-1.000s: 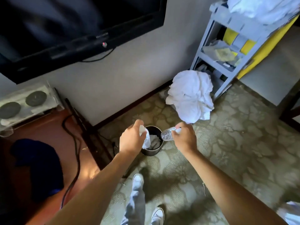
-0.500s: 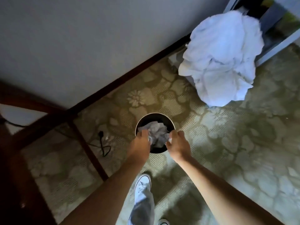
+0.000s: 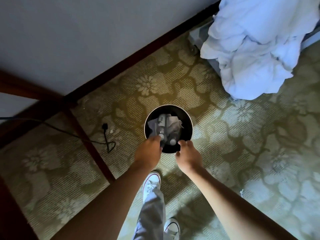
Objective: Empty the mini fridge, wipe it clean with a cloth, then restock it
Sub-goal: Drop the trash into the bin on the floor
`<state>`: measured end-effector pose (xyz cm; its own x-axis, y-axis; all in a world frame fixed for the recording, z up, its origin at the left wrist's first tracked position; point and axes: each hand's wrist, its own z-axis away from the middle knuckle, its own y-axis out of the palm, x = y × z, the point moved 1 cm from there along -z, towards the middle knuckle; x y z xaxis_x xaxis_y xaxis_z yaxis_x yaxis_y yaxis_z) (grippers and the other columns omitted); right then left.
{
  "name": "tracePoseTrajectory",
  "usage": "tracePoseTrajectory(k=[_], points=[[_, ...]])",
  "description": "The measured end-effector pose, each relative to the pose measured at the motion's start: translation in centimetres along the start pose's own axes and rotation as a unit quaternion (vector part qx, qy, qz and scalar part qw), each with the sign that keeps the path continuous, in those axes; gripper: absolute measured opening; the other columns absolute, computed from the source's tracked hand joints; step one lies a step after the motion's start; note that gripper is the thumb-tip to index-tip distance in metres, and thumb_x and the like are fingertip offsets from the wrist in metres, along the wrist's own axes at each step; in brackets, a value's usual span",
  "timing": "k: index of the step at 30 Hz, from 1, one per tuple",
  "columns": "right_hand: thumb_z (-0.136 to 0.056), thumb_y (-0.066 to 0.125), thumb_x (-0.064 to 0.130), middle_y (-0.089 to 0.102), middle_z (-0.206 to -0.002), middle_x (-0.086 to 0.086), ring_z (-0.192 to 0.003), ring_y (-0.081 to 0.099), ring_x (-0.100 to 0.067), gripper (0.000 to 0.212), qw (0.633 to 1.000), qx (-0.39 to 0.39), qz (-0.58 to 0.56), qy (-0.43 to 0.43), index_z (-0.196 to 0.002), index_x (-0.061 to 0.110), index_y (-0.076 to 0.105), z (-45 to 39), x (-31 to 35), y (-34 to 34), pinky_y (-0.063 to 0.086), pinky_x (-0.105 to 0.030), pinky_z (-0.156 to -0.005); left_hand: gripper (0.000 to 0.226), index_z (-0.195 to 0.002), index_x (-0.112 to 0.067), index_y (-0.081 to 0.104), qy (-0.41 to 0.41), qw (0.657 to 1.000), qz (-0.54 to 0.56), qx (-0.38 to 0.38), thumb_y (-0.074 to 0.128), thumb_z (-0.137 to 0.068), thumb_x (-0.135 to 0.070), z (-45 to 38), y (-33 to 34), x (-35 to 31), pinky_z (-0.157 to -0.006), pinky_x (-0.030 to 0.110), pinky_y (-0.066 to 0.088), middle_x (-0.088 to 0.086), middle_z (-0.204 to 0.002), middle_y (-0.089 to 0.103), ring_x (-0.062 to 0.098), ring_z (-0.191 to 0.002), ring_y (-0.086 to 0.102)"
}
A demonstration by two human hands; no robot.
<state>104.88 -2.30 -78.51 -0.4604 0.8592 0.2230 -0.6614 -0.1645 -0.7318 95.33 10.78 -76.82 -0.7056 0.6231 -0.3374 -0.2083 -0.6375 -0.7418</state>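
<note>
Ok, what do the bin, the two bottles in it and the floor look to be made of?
The bin looks like metal: a thin, bright, shiny rim around a dark inside, though coated plastic is possible. The two bottles look like clear thin plastic, see-through with pale caps. The floor is carpet, a ribbed woven pile with an olive and cream flower pattern.

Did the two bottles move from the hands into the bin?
Yes. Both bottles left the hands and now lie inside the round bin on crumpled paper. The left hand and right hand hover empty at its near rim.
</note>
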Motion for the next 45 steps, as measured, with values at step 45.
tracePoseTrajectory(k=[45], points=[[-0.084,0.06,0.043,0.066,-0.115,-0.007,-0.106,0.062,-0.03,0.049,0.593,-0.41,0.011,-0.693,-0.127,0.02,0.064,91.0,60.4,-23.4,0.051,-0.043,-0.087,0.059,-0.137,-0.023,0.055,-0.303,0.669,-0.155,-0.661,0.041,-0.093,-0.06,104.2,-43.0,20.6,-0.106,0.04,0.043,-0.001,-0.134,0.062,0.021,-0.124,0.057]])
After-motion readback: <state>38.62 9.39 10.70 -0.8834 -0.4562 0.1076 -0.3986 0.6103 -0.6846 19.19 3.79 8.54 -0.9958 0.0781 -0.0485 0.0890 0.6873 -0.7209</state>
